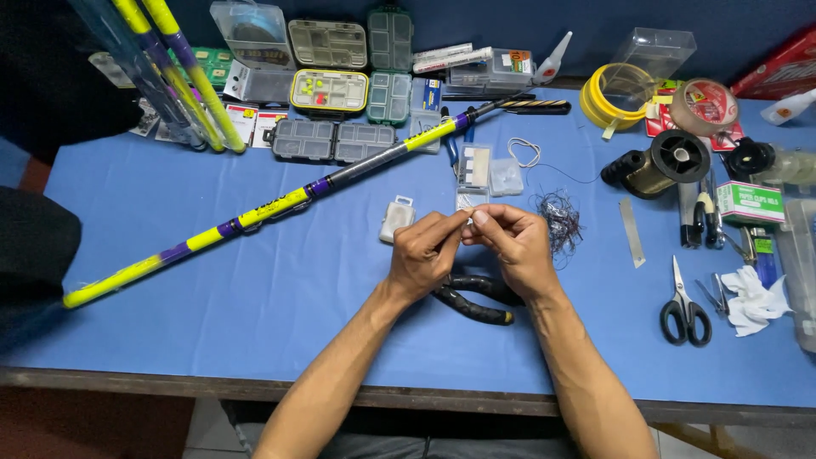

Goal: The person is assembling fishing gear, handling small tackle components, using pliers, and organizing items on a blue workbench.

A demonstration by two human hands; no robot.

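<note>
Two hands meet over the middle of the blue desk (255, 297), and they're working something tiny. Starting at the left, a long yellow, purple and black fishing rod (280, 202) lies slantwise, its near end at the left edge, its far end up by the tackle boxes (330, 92) at the back. Just right of the rod's middle sits a small white plastic case (395, 218), close beside the left hand. Now the left hand (425, 253): fingers pressed together, thumb and forefinger pinching a small pale item (470, 218) at the tips. What it is exactly, too small to tell. The right hand (517, 246) comes in from the other side, its fingers pinching that same item, tips touching the left's. Under the wrists, a black curved handle (476, 299) lies on the desk. Just right of the right hand, a dark tangle of thin line (557, 217). Further right, a dark spool (659, 163), and nearer, black-handled scissors (684, 308) lying flat.
</note>
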